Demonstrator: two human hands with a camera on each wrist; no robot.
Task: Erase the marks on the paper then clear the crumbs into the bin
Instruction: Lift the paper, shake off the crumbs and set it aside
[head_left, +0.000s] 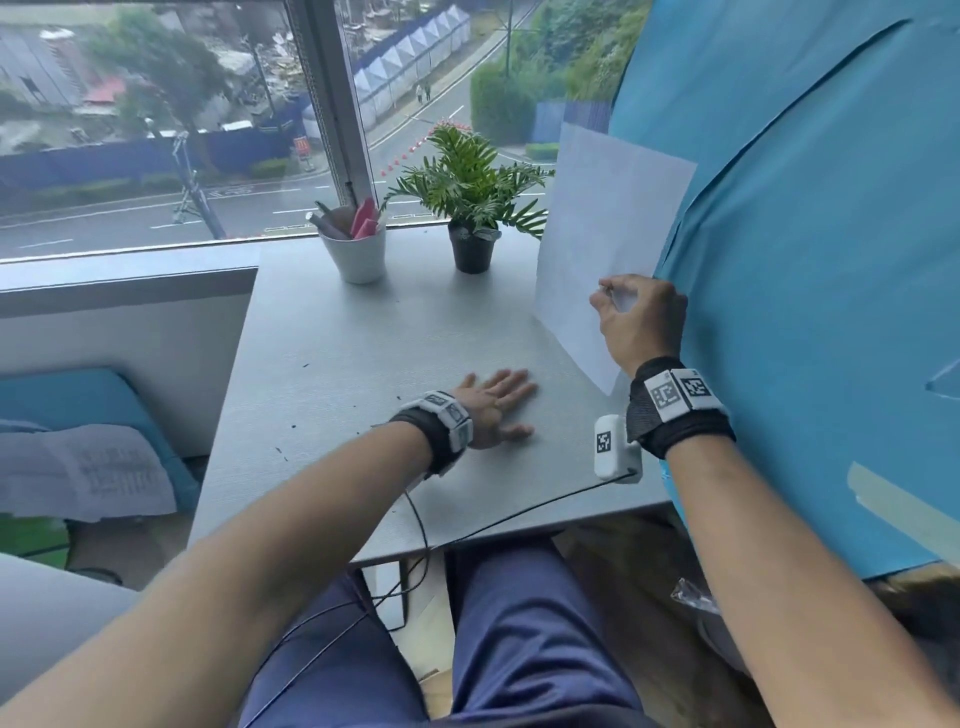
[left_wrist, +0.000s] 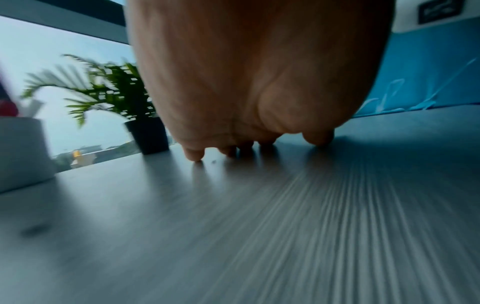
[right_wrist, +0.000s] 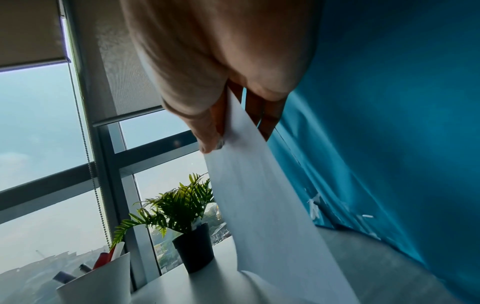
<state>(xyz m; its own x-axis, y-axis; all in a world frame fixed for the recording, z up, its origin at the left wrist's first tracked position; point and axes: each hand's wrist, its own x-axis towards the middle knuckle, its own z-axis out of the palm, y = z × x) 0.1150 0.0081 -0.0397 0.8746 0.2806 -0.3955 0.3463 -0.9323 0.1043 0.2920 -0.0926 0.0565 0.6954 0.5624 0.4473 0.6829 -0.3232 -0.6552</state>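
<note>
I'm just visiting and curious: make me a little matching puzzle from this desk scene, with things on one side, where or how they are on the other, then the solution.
Things:
1. paper
2. left hand
3. potted plant
4. white cup

States:
A. holds pens by the window
B. flat on the desk
C. lifted, pinched by the right hand
D. stands in a black pot

Pairs: 1-C, 2-B, 3-D, 4-A
</note>
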